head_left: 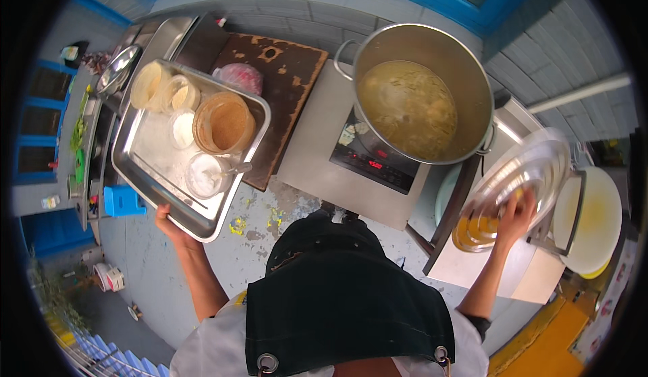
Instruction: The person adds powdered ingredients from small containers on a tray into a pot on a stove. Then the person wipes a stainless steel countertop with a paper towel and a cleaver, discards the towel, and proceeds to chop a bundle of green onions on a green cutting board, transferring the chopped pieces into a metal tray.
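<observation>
My left hand (172,225) grips the near corner of a steel tray (197,222), which is tilted and bears several tubs of powders. Among them are a large tub of brown powder (224,124) and a tub of white powder (205,175) with a spoon in it. In my right hand (515,215) is a round metal lid (536,169), blurred, held by its middle. Below the lid shows a bowl with something orange-yellow (473,232). Ahead, a large steel pot (476,83) of yellowish broth (405,108) stands uncovered on an induction cooker (374,159) with a lit red display.
A worn brown board (283,88) lies left of the cooker, with a pink-and-white bag (242,78) on it. White oval boards (590,220) stand at the far right. A blue plastic container (123,201) is at the left. Blue-framed windows and a grey wall rise behind the pot.
</observation>
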Available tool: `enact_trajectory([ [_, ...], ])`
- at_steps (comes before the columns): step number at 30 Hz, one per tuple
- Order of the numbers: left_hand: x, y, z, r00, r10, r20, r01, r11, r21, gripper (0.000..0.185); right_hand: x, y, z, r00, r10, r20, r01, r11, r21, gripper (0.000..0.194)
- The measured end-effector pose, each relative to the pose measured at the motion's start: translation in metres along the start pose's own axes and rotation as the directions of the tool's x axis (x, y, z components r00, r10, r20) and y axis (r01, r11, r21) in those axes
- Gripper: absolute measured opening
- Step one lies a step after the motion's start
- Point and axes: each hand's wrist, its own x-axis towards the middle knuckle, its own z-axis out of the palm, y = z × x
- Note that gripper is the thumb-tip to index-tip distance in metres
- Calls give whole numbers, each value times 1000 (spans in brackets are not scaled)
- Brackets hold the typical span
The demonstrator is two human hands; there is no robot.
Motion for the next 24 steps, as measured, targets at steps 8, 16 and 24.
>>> enact_trajectory([
  [8, -55, -17, -114, 971, 37, -237, -66, 991, -115, 62, 109, -168, 206, 755, -387, 529, 383, 916, 123, 32],
  [16, -39, -2, -217, 918, -118, -379, -6, 951, -309, 58, 105, -210, 238, 749, -206, 630, 483, 820, -306, 37],
  [24, 22, 26, -279, 913, -193, -359, 108, 964, -242, 39, -101, -442, 390, 404, -556, 726, 98, 816, 570, 33],
])
